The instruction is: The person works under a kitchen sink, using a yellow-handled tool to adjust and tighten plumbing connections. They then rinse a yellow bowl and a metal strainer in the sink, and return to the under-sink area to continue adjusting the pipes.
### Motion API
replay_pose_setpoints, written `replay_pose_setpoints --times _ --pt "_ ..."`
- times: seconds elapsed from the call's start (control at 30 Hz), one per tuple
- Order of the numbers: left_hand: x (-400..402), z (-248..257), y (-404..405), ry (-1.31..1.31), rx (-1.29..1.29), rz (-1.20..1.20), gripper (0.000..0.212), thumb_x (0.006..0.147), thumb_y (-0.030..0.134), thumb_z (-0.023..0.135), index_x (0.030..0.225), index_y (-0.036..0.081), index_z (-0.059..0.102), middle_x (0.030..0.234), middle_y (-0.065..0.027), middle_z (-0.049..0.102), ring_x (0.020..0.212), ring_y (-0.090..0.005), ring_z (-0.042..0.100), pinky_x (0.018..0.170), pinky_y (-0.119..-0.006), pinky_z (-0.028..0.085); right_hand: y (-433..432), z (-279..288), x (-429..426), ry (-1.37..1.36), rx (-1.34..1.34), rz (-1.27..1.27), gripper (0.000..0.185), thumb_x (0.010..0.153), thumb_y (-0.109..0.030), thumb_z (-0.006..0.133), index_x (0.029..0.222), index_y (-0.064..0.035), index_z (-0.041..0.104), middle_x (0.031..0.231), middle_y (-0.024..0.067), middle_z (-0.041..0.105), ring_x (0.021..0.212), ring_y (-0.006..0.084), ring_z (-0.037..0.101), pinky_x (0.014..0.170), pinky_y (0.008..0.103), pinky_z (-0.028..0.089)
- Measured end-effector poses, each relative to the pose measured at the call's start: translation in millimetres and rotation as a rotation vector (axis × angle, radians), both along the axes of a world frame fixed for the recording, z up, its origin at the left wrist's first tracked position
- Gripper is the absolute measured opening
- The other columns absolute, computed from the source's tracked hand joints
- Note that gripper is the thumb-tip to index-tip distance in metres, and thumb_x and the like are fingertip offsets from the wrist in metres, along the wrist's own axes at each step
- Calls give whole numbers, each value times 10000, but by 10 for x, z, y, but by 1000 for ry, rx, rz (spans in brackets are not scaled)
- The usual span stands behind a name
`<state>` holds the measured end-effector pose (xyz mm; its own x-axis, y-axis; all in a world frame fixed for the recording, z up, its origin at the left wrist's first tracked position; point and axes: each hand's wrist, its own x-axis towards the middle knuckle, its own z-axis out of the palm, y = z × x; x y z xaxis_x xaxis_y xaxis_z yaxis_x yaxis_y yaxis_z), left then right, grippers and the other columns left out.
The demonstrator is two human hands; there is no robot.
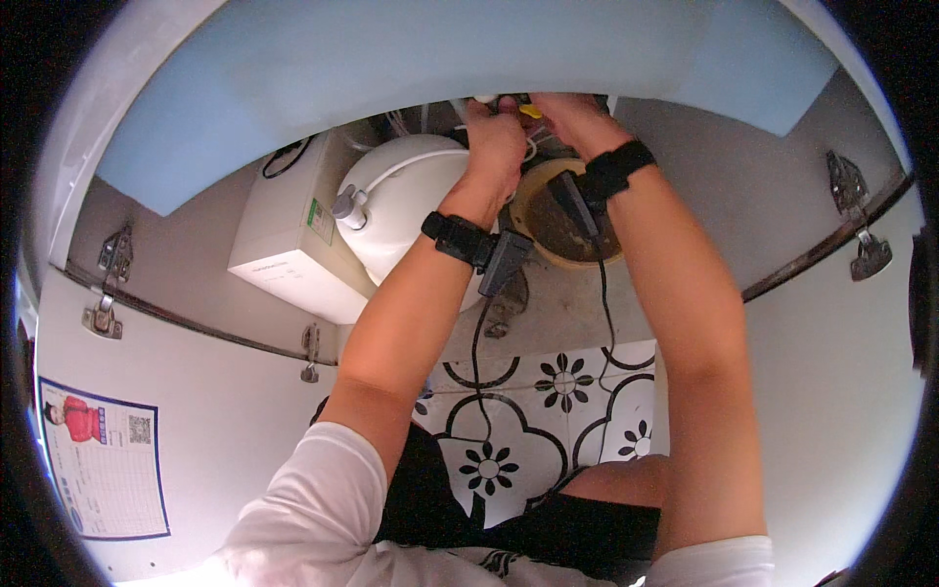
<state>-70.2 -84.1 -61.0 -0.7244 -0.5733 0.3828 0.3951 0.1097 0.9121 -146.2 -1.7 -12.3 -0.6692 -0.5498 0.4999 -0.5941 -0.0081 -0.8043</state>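
Both of my hands reach deep into an open cabinet. My left hand is at the back, above the right side of a white rounded tank. Close beside it is my right hand, its fingers partly hidden under the pale blue panel edge. Between the hands show a small yellow piece and a round white part, too hidden to name surely. Thin white tubing runs behind them. What either hand grips cannot be made out. Below my right wrist stands a yellowish bucket with a brown, dirty inside.
A white box-shaped unit stands left of the tank, whose grey-and-white valve carries a white tube. Open doors with metal hinges flank me; the left one bears a printed sheet. Cables hang from my wrist-strapped devices over patterned floor tiles.
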Motion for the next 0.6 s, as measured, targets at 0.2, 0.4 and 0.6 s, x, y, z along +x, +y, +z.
replay_pose_setpoints --times 0.2,0.4,0.6 --pt "147 192 -150 21 769 -434 158 903 81 505 1060 85 524 1016 -95 598 920 -244 555 809 -400 459 352 124 143 -497 7 112 235 923 -309 480 917 -92 568 835 16 571 652 87 467 484 234 313" --pt "210 303 -176 -182 665 -392 85 876 120 571 960 106 581 919 -29 584 817 -187 525 790 -361 418 276 -261 539 -665 -226 107 349 833 -351 667 1055 -85 622 828 -2 644 661 122 524 525 255 401" --pt "217 468 -403 -249 298 -331 140 832 74 641 963 81 593 930 -39 602 835 -188 562 717 -302 479 153 -431 443 -653 -275 172 227 854 -344 646 967 -147 657 865 -42 633 775 80 510 661 289 363"
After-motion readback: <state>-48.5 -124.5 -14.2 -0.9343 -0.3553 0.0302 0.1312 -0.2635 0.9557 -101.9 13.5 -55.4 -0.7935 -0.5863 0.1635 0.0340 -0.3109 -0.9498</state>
